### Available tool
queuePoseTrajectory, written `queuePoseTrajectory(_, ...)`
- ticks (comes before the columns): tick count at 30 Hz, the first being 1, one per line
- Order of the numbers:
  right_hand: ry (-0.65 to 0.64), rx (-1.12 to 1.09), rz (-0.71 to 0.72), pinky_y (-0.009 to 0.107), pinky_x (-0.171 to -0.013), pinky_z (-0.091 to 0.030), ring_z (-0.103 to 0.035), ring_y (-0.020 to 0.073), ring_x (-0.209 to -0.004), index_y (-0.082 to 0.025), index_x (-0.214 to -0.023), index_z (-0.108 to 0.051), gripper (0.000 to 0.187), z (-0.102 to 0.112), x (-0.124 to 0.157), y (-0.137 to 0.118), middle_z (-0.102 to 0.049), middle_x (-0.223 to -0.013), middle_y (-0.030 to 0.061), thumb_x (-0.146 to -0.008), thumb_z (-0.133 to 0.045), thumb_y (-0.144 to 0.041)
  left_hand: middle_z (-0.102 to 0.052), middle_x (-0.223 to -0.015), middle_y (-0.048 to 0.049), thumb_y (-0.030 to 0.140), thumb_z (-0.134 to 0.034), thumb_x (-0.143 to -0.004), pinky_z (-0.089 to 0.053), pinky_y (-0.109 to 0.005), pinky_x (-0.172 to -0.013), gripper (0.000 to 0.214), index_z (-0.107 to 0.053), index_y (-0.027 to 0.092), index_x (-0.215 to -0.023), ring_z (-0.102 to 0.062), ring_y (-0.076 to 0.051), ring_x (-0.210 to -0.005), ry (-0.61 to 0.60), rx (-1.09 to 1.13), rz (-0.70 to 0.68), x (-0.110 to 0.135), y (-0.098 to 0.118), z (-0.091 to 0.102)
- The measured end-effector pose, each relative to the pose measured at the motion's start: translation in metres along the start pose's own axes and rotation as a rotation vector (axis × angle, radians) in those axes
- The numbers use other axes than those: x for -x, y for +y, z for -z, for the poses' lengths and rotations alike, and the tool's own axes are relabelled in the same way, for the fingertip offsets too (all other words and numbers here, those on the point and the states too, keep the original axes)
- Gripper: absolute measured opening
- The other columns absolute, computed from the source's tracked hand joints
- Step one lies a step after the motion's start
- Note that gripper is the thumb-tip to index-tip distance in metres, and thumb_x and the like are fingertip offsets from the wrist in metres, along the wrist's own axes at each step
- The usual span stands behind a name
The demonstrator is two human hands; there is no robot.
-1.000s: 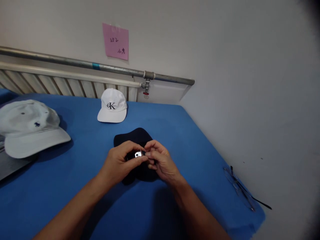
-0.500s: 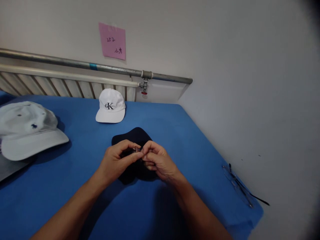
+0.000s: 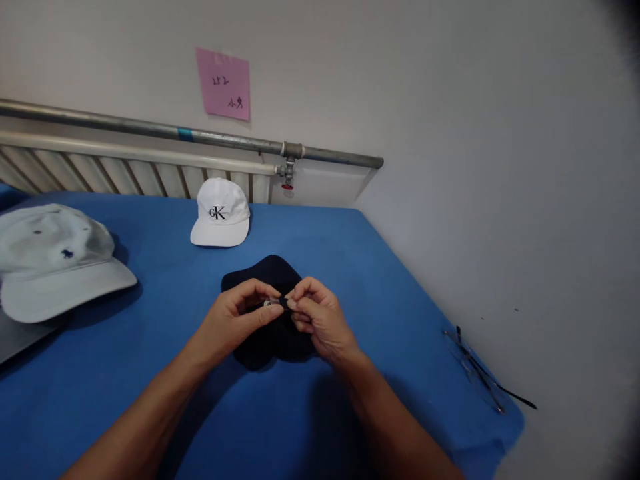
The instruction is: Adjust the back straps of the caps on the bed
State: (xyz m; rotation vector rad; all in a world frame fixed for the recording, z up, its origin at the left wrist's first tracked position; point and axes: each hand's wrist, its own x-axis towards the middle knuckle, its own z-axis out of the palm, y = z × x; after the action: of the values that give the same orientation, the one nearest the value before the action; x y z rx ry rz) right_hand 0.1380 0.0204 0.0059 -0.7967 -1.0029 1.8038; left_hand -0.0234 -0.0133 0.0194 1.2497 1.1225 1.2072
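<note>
A black cap [image 3: 273, 268] lies on the blue tabletop under both hands, its open side partly hidden by my fingers. At its strap is a small shiny buckle [image 3: 269, 303], held between the thumb and fingers of my left hand [image 3: 243, 313]. My right hand [image 3: 320, 317] pinches the dark strap end [image 3: 283, 303] just right of the buckle, with its other fingers curled. The tips of both hands are close together over the cap.
Beyond stands a white cap [image 3: 220, 210] with black letters. Pale caps [image 3: 60, 247] are stacked at the left. Eyeglasses [image 3: 473, 363] rest near the right edge. A radiator [image 3: 115, 170] and a pipe [image 3: 330, 153] with a red-handled valve run behind the blue table [image 3: 380, 280].
My right hand has drawn slightly away to the right from my left fingertips, so the dark strap end between them now shows. The caps stay where they were.
</note>
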Motion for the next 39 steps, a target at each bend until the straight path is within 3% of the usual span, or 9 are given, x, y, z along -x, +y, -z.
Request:
queuePoseTrajectory(8, 0.031, -0.093, 0.039, 0.013, -0.036, -0.013, -0.027, 0.0001, -0.042, -0.019, -0.067, -0.050, 0.019, 0.004, -0.004, 0.000, -0.052, -0.064, -0.0065, -0.061, -0.068, -0.014, -0.066, -0.081, 0.0005, 0.037, -0.063, -0.084, -0.039, -0.020, -0.065, 0.021, -0.070, 0.021, -0.095, -0.055, -0.011, -0.074, 0.016, 0.074, 0.115, -0.001, -0.007, 0.007)
queuePoseTrajectory(17, -0.018, 0.018, 0.082, 0.015, -0.038, -0.016, -0.030, 0.0033, -0.043, -0.021, -0.079, -0.057, 0.011, 0.007, -0.003, 0.004, -0.050, -0.059, -0.0070, -0.070, -0.063, -0.020, -0.063, -0.075, 0.0021, 0.027, -0.062, -0.081, -0.037, -0.018, -0.057, 0.013, -0.069, 0.021, -0.090, -0.051, -0.008, -0.064, 0.016, 0.112, 0.173, -0.003, -0.009, 0.008)
queuePoseTrajectory(22, 0.228, 0.113, 0.509, 0.024, -0.066, -0.045, -0.055, 0.0102, -0.069, -0.021, -0.080, -0.063, 0.007, 0.017, -0.007, -0.001, -0.064, -0.080, -0.0007, -0.074, -0.060, -0.021, -0.064, -0.071, 0.0016, 0.030, -0.065, -0.081, -0.038, -0.018, -0.055, 0.013, -0.067, 0.021, -0.089, -0.054, -0.009, -0.060, -0.043, 0.183, 0.145, -0.002, -0.008, 0.019)
queuePoseTrajectory(25, 0.370, 0.217, 0.499, 0.029, -0.072, -0.047, -0.059, 0.0148, -0.079, -0.021, -0.082, -0.064, 0.010, 0.037, -0.016, -0.005, -0.066, -0.091, 0.0025, -0.075, -0.056, -0.023, -0.063, -0.064, 0.0012, 0.030, -0.058, -0.084, -0.037, -0.020, -0.050, 0.013, -0.066, 0.020, -0.090, -0.050, -0.008, -0.049, -0.112, 0.208, 0.075, -0.004, -0.006, 0.028)
queuePoseTrajectory(28, 0.362, 0.600, 0.518, 0.033, -0.081, -0.047, -0.060, 0.0166, -0.087, -0.023, -0.090, -0.067, 0.028, 0.062, -0.026, -0.003, -0.065, -0.091, 0.0023, -0.072, -0.048, -0.013, -0.066, -0.072, -0.0007, 0.029, -0.056, -0.085, -0.044, -0.023, -0.055, 0.015, -0.066, 0.021, -0.092, -0.056, -0.012, -0.056, -0.039, 0.016, -0.006, -0.011, -0.011, 0.041)
queuePoseTrajectory(30, 0.259, 0.839, 0.585, 0.035, -0.086, -0.048, -0.060, 0.0160, -0.091, -0.025, -0.101, -0.067, 0.042, 0.075, -0.031, 0.002, -0.065, -0.102, 0.0029, -0.071, -0.042, -0.007, -0.069, -0.086, -0.0043, 0.026, -0.053, -0.085, -0.049, -0.029, -0.069, 0.018, -0.068, 0.021, -0.094, -0.062, -0.017, -0.073, 0.058, -0.287, -0.079, -0.018, -0.020, 0.052)
queuePoseTrajectory(33, 0.115, 1.048, 0.622, 0.035, -0.090, -0.049, -0.061, 0.0154, -0.099, -0.028, -0.114, -0.064, 0.054, 0.085, -0.036, 0.009, -0.061, -0.118, 0.0044, -0.073, -0.039, -0.004, -0.067, -0.112, -0.0091, 0.012, -0.044, -0.081, -0.043, -0.045, -0.097, 0.034, -0.071, 0.020, -0.099, -0.058, -0.026, -0.107, 0.054, -0.816, -0.248, -0.028, -0.038, 0.070)
queuePoseTrajectory(36, 0.000, 1.141, 0.565, 0.038, -0.094, -0.050, -0.060, 0.0176, -0.108, -0.029, -0.120, -0.062, 0.049, 0.086, -0.036, 0.011, -0.058, -0.125, 0.0062, -0.080, -0.043, -0.009, -0.058, -0.132, -0.0107, 0.002, -0.041, -0.075, -0.032, -0.055, -0.105, 0.048, -0.073, 0.022, -0.104, -0.050, -0.030, -0.121, 0.025, -0.946, -0.215, -0.029, -0.050, 0.086)
queuePoseTrajectory(39, -0.067, 1.151, 0.530, 0.042, -0.101, -0.046, -0.059, 0.0210, -0.115, -0.029, -0.121, -0.062, 0.036, 0.083, -0.034, 0.012, -0.060, -0.126, 0.0073, -0.088, -0.047, -0.023, -0.051, -0.141, -0.0128, -0.006, -0.039, -0.070, -0.031, -0.053, -0.107, 0.059, -0.072, 0.021, -0.110, -0.044, -0.030, -0.129, -0.075, -0.976, -0.093, -0.023, -0.048, 0.094)
